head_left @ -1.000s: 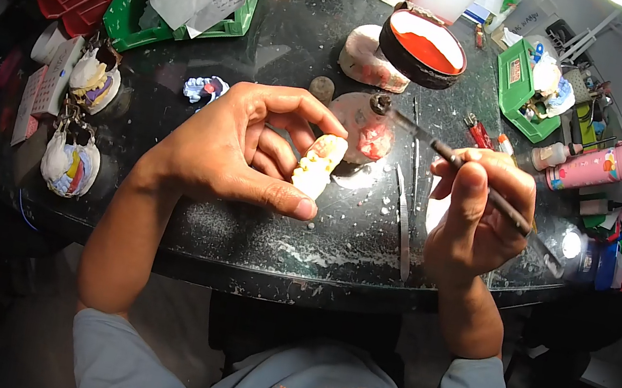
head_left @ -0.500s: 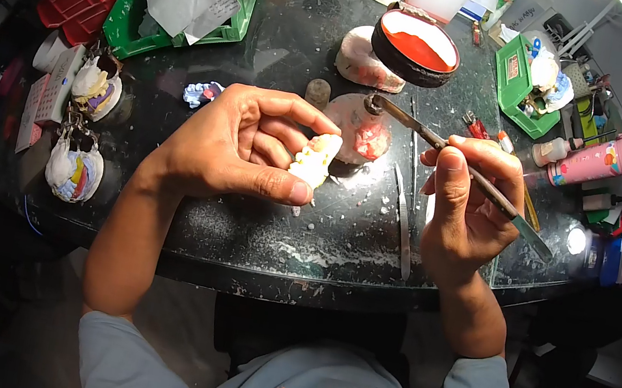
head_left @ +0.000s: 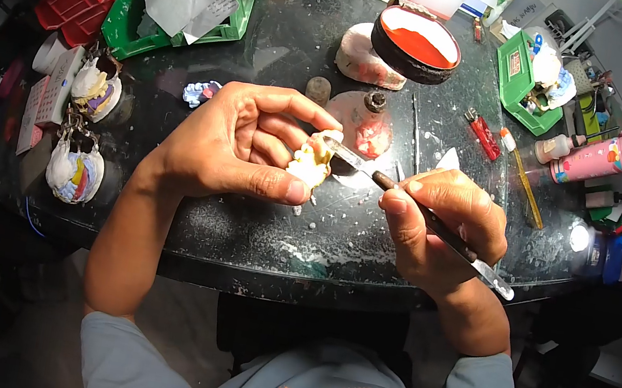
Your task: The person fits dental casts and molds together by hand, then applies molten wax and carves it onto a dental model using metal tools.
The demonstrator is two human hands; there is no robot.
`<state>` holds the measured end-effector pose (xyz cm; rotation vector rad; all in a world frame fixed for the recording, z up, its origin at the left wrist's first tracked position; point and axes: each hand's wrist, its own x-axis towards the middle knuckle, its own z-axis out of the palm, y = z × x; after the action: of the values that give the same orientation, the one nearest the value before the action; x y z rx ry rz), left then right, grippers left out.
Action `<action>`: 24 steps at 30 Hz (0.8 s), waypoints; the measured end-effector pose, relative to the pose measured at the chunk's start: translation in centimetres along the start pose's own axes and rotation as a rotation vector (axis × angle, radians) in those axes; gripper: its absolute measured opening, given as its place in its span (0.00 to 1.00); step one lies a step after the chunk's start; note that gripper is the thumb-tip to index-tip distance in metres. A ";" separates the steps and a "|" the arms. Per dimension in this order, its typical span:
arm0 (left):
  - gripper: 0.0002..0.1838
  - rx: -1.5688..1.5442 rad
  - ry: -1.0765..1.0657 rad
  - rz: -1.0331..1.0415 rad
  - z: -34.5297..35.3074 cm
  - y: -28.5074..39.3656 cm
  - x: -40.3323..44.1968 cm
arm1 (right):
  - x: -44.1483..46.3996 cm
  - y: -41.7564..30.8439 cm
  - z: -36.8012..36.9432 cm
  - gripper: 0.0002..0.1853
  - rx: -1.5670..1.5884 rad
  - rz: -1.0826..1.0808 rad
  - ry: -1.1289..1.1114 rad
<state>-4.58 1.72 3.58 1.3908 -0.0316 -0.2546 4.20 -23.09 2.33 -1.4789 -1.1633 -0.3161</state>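
My left hand (head_left: pixel 233 140) is closed around the edges of a small yellowish-white dental cast (head_left: pixel 310 163), pinched between thumb and fingers with its tooth row facing right. My right hand (head_left: pixel 446 225) grips a wax knife (head_left: pixel 352 157) like a pen. The knife's metal blade touches or lies right against the cast's upper right edge; I cannot tell which. Just behind the cast stands a glass spirit burner (head_left: pixel 351 110) with a dark wick holder and a pink lump (head_left: pixel 372 138) on its side. Beyond it, a round dark pan (head_left: pixel 416 45) holds red material.
Articulated dental models (head_left: pixel 75 169) stand on the left, near a green tray (head_left: pixel 128 32) covered by papers. A red lighter (head_left: pixel 483 136), a yellow-handled brush (head_left: pixel 526 185) and a pink bottle (head_left: pixel 598 158) lie to the right. White debris dusts the black bench (head_left: pixel 237 239).
My right hand has moved left and down, carrying the wax knife's tip from the burner's wick to the cast. My left hand stays almost in place with the cast.
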 end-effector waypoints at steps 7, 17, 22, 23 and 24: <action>0.40 0.011 0.006 0.022 0.1 -0.2 0.0 | 0.2 0.2 0.0 0.11 -0.020 -0.041 -0.004; 0.40 0.003 0.007 0.005 0.1 -0.1 0.0 | 0.5 0.5 0.2 0.12 -0.021 -0.108 -0.013; 0.40 0.006 0.010 0.005 0.1 -0.1 -0.1 | 0.5 0.3 0.0 0.12 -0.034 -0.087 -0.036; 0.40 0.009 0.010 0.004 0.1 0.0 -0.1 | 0.5 0.3 0.0 0.12 -0.034 -0.084 -0.037; 0.40 0.011 0.009 0.003 0.1 0.0 -0.1 | 0.5 0.3 0.0 0.12 -0.031 -0.089 -0.036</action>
<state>-4.68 1.62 3.60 1.4032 -0.0277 -0.2458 4.69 -22.76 2.50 -1.4676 -1.2603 -0.3708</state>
